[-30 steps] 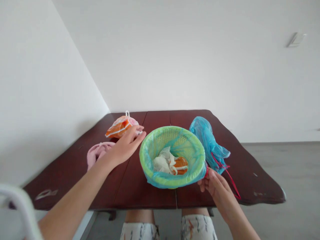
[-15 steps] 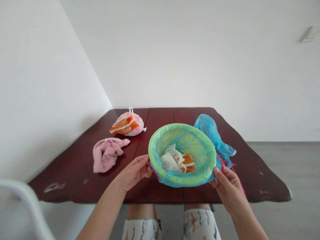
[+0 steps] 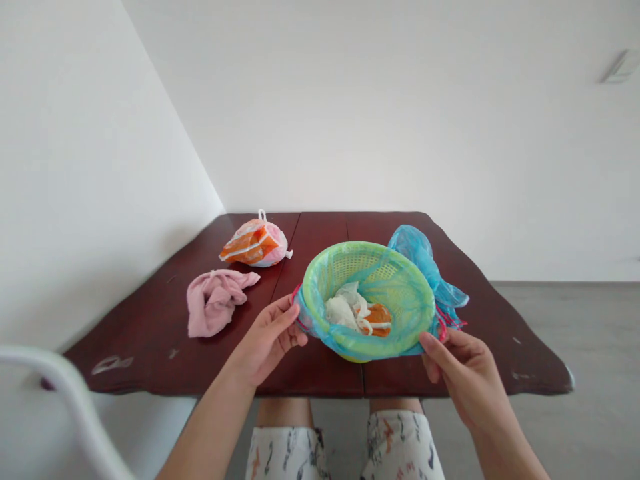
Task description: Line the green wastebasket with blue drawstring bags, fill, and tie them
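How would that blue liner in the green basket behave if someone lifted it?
The blue liner is probably floppy and light, since it looks thin, see-through and wrinkled. It would likely sag at the bottom, as crumpled white and orange plastic lies inside.

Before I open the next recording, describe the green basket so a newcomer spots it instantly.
On the dark red table, look between the hands. The green basket is round, mesh-walled and lined with blue plastic. Unlike the pink cloth and bunched blue bag nearby, it has a firm, open rim.
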`<state>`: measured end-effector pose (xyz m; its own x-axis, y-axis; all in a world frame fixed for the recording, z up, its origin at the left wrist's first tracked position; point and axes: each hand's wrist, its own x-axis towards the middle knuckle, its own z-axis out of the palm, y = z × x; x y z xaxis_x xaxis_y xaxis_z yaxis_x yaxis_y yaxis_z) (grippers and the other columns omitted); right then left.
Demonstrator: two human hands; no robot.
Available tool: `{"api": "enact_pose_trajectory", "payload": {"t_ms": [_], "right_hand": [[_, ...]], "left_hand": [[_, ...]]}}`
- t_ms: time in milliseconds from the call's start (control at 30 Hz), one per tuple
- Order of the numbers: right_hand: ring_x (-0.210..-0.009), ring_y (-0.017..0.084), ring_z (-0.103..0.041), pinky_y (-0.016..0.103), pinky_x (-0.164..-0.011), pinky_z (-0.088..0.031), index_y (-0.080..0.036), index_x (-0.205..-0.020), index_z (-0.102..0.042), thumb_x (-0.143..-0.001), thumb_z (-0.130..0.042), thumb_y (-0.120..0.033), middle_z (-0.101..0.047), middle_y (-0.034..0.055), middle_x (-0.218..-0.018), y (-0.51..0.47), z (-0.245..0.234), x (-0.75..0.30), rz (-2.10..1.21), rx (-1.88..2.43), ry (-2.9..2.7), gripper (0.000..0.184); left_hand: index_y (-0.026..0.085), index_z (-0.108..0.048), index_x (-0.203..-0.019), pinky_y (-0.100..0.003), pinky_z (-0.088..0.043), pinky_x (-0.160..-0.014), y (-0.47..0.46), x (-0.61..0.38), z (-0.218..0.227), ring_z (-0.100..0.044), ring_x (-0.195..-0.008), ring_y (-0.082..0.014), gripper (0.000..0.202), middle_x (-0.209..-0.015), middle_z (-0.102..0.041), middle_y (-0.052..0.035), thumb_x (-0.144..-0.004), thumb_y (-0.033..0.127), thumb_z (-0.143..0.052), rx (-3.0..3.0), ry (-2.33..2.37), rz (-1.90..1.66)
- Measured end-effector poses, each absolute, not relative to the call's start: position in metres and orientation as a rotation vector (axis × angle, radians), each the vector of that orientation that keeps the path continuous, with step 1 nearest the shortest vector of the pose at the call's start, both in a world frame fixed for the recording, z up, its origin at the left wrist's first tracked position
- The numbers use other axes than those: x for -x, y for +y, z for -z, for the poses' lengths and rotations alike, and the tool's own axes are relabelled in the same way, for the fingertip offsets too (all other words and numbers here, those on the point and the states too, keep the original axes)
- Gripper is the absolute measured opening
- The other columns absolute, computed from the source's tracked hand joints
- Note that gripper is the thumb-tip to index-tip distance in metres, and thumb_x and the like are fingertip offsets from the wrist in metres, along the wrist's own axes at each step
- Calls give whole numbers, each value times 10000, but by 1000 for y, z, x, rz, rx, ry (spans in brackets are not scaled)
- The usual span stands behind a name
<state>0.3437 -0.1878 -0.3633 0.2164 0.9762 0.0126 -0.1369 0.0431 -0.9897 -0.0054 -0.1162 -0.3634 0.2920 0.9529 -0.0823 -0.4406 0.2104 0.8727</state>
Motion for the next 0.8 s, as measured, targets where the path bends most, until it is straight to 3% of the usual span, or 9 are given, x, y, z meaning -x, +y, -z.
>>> {"api": "enact_pose_trajectory", "payload": {"t_ms": [67,167,267,400,500,633,700,800], "right_hand": [[-494,100,-414,269,-519,-282,-222,-650,-651,-906,-1040,-646,-536,-16,-511,-186,360,-345,-1223,1095,-857,629],[-463,78,-316,277,-503,-240,-222,-591,-597,-936,-1004,-664,-439,-35,-473,-179,359,-349,-1409,951,-803,693],[-444,61,-300,278,-502,-239,-205,-578,-612,-958,-977,-690,-438,-32,-465,-175,360,-351,-1481,914,-849,716],[-436,50,-269,271,-475,-109,-190,-650,-712,-924,-1009,-695,-509,-24,-501,-181,366,-355,-1491,980,-842,646],[-429,52,-167,274,-485,-135,-205,-675,-757,-1014,-921,-697,-333,-77,-425,-186,367,-356,-1648,869,-822,620],[-416,60,-91,278,-486,-223,-245,-579,-605,-1050,-897,-624,-137,-120,-434,-184,363,-354,-1773,707,-758,671],[-408,55,-81,277,-489,-243,-245,-558,-561,-1045,-905,-605,-131,-123,-442,-182,361,-352,-1758,673,-748,696],[-424,65,-151,283,-513,-283,-235,-573,-636,-1060,-879,-636,-241,-94,-434,-180,366,-348,-1682,704,-788,676]], "left_hand": [[181,-854,-1220,-181,-666,-666,-119,8,356,-832,-711,-126,355,-1087,-918,-71,-1043,471,-958,-842,675,-1090],[208,-801,-1491,-190,-690,-680,-124,9,348,-880,-777,-148,470,-1398,-896,-155,-1115,482,-866,-874,597,-1041],[276,-683,-1686,-196,-697,-640,-131,7,346,-867,-694,-127,615,-1658,-767,-204,-1130,485,-844,-941,554,-967],[392,-453,-1870,-259,-732,-626,-141,8,352,-874,-658,-155,805,-1837,-591,-242,-1155,499,-806,-1021,555,-875],[462,-341,-1908,-215,-679,-564,-144,11,358,-862,-643,-133,879,-1878,-540,-234,-1159,487,-801,-1004,540,-877],[528,-360,-1876,-133,-593,-540,-144,6,361,-789,-591,-33,850,-1858,-588,-176,-1158,455,-809,-911,495,-1001],[489,-441,-1839,-146,-587,-537,-144,-1,359,-765,-569,-29,802,-1810,-644,-168,-1140,459,-832,-931,512,-1030],[310,-633,-1653,-230,-635,-564,-143,-14,356,-780,-586,-95,652,-1604,-795,-172,-1081,478,-898,-1103,655,-1086]]}}
